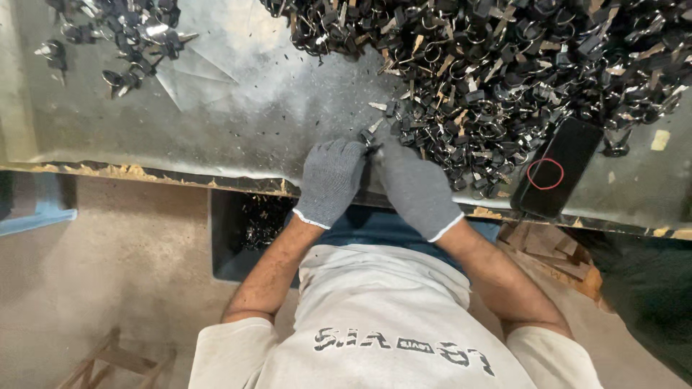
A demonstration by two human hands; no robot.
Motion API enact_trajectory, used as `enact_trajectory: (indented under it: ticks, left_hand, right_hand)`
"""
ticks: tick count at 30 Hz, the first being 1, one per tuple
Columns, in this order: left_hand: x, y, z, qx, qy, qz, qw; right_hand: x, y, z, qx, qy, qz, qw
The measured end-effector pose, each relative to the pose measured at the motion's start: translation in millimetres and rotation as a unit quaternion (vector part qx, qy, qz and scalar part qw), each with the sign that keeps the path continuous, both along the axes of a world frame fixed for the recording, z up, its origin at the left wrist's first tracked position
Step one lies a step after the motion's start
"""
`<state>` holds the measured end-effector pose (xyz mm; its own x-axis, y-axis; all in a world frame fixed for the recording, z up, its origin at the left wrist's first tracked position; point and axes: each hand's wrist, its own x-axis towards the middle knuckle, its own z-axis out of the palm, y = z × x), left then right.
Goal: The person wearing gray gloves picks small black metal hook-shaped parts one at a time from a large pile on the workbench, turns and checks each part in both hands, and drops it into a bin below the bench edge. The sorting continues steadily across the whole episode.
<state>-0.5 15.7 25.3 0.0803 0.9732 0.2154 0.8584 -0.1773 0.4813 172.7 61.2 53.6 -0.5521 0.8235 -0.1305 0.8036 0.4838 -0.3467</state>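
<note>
Small metal part [371,137] pinched between gloved left hand [330,180] and right hand [417,186]. Both work just beside the heap of black-and-silver parts [504,65] on the metal table [238,108].

A small dark metal part [370,139] sits mostly hidden between the gloved left hand [330,180] and right hand [417,186], its shape too small to tell. The large heap of black-and-metal pieces [504,65] runs off the top and right edges; a smaller pile [119,36] is cut off at the top.
</note>
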Motion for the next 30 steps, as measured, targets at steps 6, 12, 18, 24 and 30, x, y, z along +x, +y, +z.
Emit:
enact_trajectory:
  ticks: [6, 12, 18, 24, 30]
  left_hand:
    - [2, -2, -1, 0.007, 0.001, -0.011, 1.0]
    - [2, -1, 7, 0.023, -0.058, 0.036, 0.997]
    - [1, -7, -7, 0.03, -0.037, -0.012, 0.999]
    - [3, -7, 1, 0.007, -0.027, -0.017, 0.999]
    - [5, -9, 8, -0.025, -0.078, 0.059, 0.995]
  right_hand:
    - [2, 8, -1, -0.044, 0.019, 0.036, 0.998]
    - [6, -2, 6, 0.077, 0.007, 0.034, 0.996]
    - [-6, -21, -19, 0.048, -0.054, 0.026, 0.997]
    - [0, 8, -24, -0.026, 0.072, 0.127, 0.989]
    - [14, 18, -17, -0.205, 0.173, -0.048, 0.962]
